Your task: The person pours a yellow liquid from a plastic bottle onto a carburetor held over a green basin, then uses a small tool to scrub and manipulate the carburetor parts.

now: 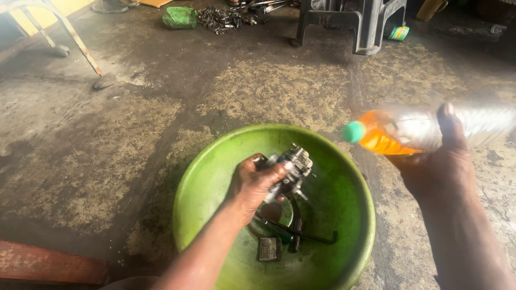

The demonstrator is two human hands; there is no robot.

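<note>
Floor: stained concrete (pixel 107 139), patchy tan and dark with oil, and everything here rests on it.

Basin: a big round green basin (pixel 204 177) sits on the floor right below me, its inside smeared dark in places.

Stool: a grey plastic stool (pixel 349 21) stands well beyond the basin, with a heap of small metal bits (pixel 217 19) and a green container (pixel 180 17) off to its left.

Bottle: a clear plastic bottle (pixel 424 129) with a green cap and orange liquid at the neck end. It lies nearly level, its long axis running left to right, the cap pointing left toward the basin (blurred, so I can't read its fill well).

Right hand: my right hand (pixel 443 161) is wrapped around the bottle's middle, thumb over the top, out past the basin's right rim.

Left hand: my left hand (pixel 255 185) is closed around the metal part, gripping it from the left over the middle of the basin.

Metal part: a small greasy engine part (pixel 293 166), grey cast metal with darker fittings, held clear of the basin floor. It lies left of and lower than the bottle's cap, well apart from it; my left hand is the one on it.

Loose pieces: at the bottom of the basin lie a dark bent hex key (pixel 317 236), a small square black block (pixel 269 248) and a ring-shaped piece partly hidden under my wrist.
</note>
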